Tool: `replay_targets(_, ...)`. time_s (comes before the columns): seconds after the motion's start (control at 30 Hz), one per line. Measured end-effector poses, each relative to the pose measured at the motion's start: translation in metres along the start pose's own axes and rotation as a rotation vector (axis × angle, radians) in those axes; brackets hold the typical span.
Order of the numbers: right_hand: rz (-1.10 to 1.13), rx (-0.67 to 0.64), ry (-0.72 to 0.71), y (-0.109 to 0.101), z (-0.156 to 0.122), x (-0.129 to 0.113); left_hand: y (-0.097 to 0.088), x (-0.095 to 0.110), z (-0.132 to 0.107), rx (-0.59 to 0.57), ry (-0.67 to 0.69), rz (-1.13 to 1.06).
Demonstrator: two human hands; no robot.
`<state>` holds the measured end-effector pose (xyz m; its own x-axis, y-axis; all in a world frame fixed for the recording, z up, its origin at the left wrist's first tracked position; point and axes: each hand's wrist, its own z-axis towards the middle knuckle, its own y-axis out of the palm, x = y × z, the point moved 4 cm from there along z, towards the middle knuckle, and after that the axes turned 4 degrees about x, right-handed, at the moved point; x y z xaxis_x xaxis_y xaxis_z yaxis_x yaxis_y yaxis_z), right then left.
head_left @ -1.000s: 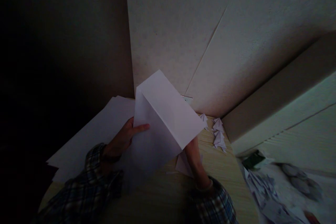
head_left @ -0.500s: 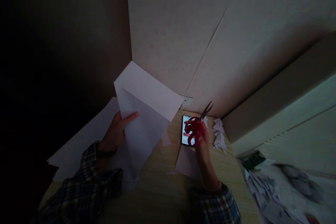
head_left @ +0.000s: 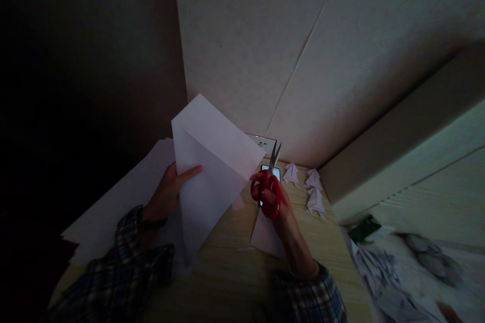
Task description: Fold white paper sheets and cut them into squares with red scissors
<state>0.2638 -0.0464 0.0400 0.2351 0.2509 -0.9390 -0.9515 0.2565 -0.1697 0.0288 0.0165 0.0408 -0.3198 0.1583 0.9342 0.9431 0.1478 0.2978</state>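
Observation:
A folded sheet of white paper (head_left: 212, 171) is raised above the table, gripped at its left edge by my left hand (head_left: 166, 192), thumb across its face. A crease runs diagonally over the sheet. My right hand (head_left: 282, 207) holds red-handled scissors (head_left: 270, 186) by the finger loops, blades pointing up and slightly parted. The scissors are near the sheet's right corner; whether they touch it I cannot tell. Behind them a lit phone (head_left: 276, 173) lies on the table, mostly covered. Under my right wrist is another piece of white paper (head_left: 266, 234).
Large white sheets (head_left: 125, 197) lie at the left of the wooden table (head_left: 235, 282). Several folded paper figures (head_left: 315, 202) sit at the back right. A wall socket (head_left: 261, 142) is just behind the table. Crumpled papers (head_left: 382, 272) lie beyond the right edge.
My right hand has brought the scissors left toward the sheet, covering more of the phone and uncovering a paper figure. The sheet has shifted slightly right and down in view.

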Motion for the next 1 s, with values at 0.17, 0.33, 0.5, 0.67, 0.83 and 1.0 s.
replay_targets(0.17,0.129,0.023,0.193,0.002,-0.006,0.003,0.007,-0.001,-0.005,-0.042,-0.023,0.070)
replay_targets(0.33,0.028,0.216,0.166,0.003,-0.009,-0.003,0.013,-0.005,-0.007,-0.144,-0.029,0.143)
replay_targets(0.5,0.033,0.264,0.097,0.002,-0.012,-0.011,0.014,-0.006,-0.008,-0.177,-0.010,0.137)
replay_targets(0.67,-0.016,0.171,0.010,0.007,-0.015,-0.010,0.010,-0.003,-0.008,-0.099,-0.042,-0.040)
replay_targets(0.83,0.002,0.124,-0.049,0.007,-0.014,-0.009,0.003,-0.001,-0.003,-0.078,-0.018,-0.079)
replay_targets(1.0,0.171,0.111,0.065,0.004,-0.010,-0.013,-0.002,-0.001,-0.001,-0.076,-0.005,-0.060)
